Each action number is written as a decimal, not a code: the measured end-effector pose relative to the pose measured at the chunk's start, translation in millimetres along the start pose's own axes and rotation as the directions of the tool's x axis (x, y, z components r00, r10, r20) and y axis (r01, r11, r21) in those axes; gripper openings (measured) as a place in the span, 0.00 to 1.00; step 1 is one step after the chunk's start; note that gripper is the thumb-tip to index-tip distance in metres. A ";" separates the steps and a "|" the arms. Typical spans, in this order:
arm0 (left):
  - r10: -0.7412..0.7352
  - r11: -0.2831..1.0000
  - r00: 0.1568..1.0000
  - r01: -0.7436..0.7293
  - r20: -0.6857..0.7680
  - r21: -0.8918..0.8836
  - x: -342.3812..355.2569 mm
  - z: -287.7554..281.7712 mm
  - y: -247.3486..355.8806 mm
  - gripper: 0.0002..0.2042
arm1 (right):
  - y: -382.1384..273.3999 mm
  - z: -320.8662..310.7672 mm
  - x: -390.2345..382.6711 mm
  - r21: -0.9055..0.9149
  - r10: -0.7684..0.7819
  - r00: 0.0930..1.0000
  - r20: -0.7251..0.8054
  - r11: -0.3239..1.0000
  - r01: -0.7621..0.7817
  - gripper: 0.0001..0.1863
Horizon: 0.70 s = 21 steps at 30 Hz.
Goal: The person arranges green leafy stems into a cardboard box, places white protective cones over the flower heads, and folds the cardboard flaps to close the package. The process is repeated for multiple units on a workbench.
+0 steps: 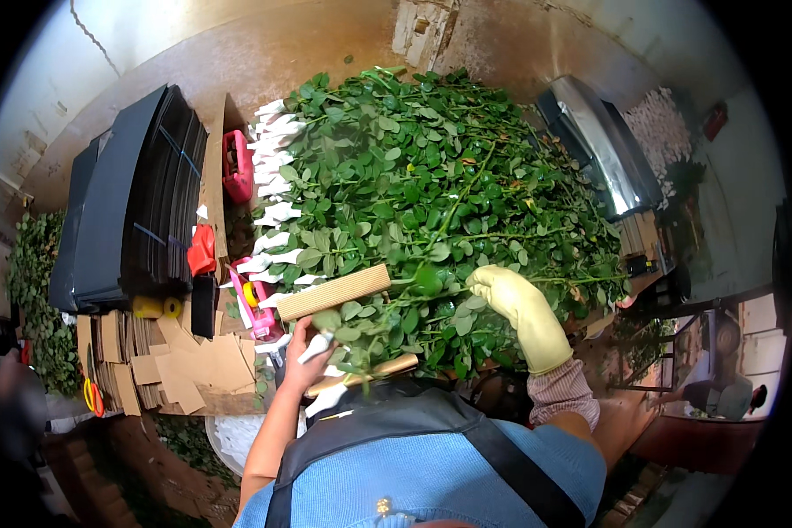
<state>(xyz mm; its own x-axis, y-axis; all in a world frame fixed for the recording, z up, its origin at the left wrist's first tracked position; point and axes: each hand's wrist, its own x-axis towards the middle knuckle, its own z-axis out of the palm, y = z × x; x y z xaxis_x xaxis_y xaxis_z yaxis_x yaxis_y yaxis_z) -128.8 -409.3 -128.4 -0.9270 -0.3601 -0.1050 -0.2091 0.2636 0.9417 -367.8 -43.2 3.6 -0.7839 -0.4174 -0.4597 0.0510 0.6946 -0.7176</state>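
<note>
My bare left hand (303, 359) is closed round a leafy flower stem, whose white-sleeved bud (315, 348) lies across the palm. Its upper fingers reach the lower edge of a ribbed cardboard piece (334, 292). In a pale yellow rubber glove, my right hand (521, 312) has its fingers pressed together on a leafy stem at the near side of the pile; the fingertips are partly lost among leaves. The large heap of green leafy stems (449, 176) covers the table ahead, with more white-sleeved buds (277, 141) lined up along its left side.
Black folded sheets (141, 202) stand stacked at the left, above cut cardboard pieces (211, 370) and orange-handled scissors (92, 392). A pink tape dispenser (255, 304), red object (201, 251) and pink container (237, 167) sit beside the buds. A silvery-wrapped stack (603, 145) is at the far right.
</note>
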 end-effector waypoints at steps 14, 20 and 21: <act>0.120 0.955 0.992 -0.126 0.040 0.267 -8.2 -6.1 34.8 0.20 | -106.1 6.9 -4.2 -0.897 -0.225 0.971 0.083 0.407 0.171 0.26; 0.118 0.960 0.987 -0.141 0.108 0.242 5.9 1.4 40.9 0.23 | -104.1 40.3 40.9 -0.836 -0.304 0.800 0.517 0.022 0.548 0.18; 0.083 0.970 0.990 -0.106 0.116 0.218 2.8 -0.6 38.7 0.23 | -109.4 45.1 52.0 -0.834 -0.163 0.857 0.490 0.198 0.515 0.13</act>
<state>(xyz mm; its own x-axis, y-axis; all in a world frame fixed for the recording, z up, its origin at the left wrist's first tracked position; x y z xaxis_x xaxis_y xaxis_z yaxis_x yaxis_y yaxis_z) -139.3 -400.7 -92.0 -0.9709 -0.2309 -0.0633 -0.1721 0.4894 0.8549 -386.2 -167.3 34.6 -0.3767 -0.7574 -0.5333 -0.9095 0.4116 0.0578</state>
